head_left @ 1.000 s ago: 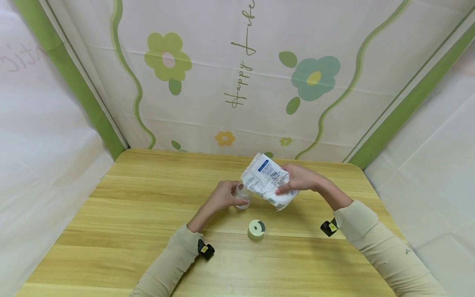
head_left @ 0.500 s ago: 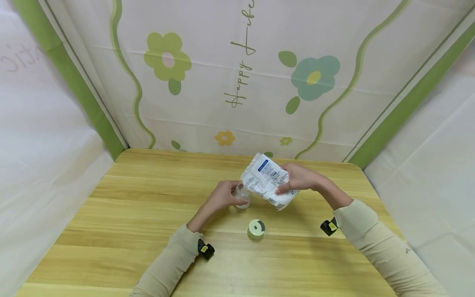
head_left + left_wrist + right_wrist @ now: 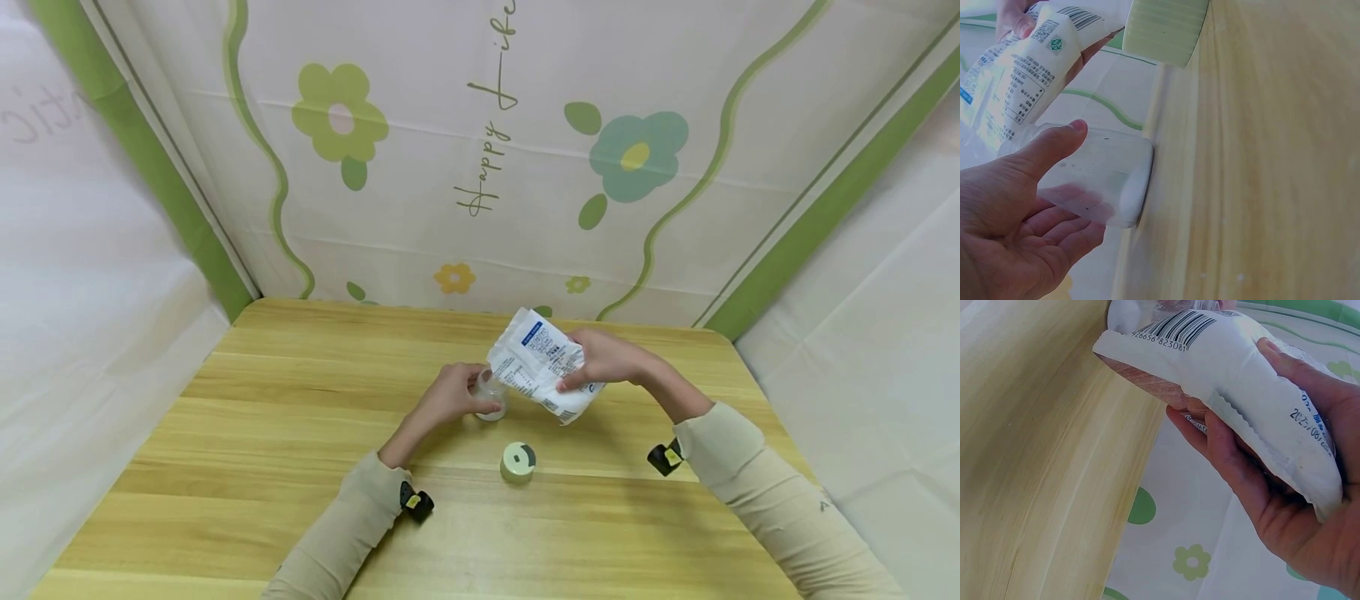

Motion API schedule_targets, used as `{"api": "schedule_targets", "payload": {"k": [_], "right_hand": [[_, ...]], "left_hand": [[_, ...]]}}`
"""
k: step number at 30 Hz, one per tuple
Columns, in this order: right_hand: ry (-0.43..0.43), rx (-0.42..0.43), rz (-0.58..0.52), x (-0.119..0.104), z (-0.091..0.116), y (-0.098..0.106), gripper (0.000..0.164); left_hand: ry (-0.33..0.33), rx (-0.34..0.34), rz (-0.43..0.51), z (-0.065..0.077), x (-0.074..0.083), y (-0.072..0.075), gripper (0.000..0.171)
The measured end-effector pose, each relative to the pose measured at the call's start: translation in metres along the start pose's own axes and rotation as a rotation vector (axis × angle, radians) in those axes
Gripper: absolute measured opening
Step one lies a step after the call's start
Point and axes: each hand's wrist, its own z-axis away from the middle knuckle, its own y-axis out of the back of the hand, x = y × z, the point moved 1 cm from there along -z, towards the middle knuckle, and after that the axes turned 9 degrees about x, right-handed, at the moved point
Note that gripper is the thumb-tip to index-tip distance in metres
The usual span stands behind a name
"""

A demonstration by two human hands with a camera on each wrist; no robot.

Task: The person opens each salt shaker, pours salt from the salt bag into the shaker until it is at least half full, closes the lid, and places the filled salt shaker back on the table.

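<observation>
My left hand (image 3: 447, 395) holds a clear jar (image 3: 1100, 165) between thumb and fingers. The jar stands upright on the table, and a white layer lies at its bottom. A printed white packet (image 3: 534, 367) is gripped by my right hand (image 3: 611, 357), tilted with its lower left corner at the jar's mouth. That corner covers part of the jar's opening from above. In the right wrist view, my thumb lies on one face of the packet (image 3: 1235, 356) and the fingers are behind it. Whether anything is flowing out cannot be seen.
A pale green round lid (image 3: 517, 463) sits on the wooden table (image 3: 300, 467) in front of the jar. A few small white specks lie on the wood in the left wrist view. Patterned white curtains (image 3: 420, 167) close off the table's back and sides.
</observation>
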Motion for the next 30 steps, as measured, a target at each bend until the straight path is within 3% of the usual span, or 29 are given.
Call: {"api": "schedule_targets", "payload": {"k": [30], "right_hand": [[-0.018, -0.010, 0.000, -0.0044, 0.0002, 0.0014, 0.044]], "left_hand": [[-0.001, -0.003, -0.004, 0.0003, 0.0011, 0.0004, 0.049]]}}
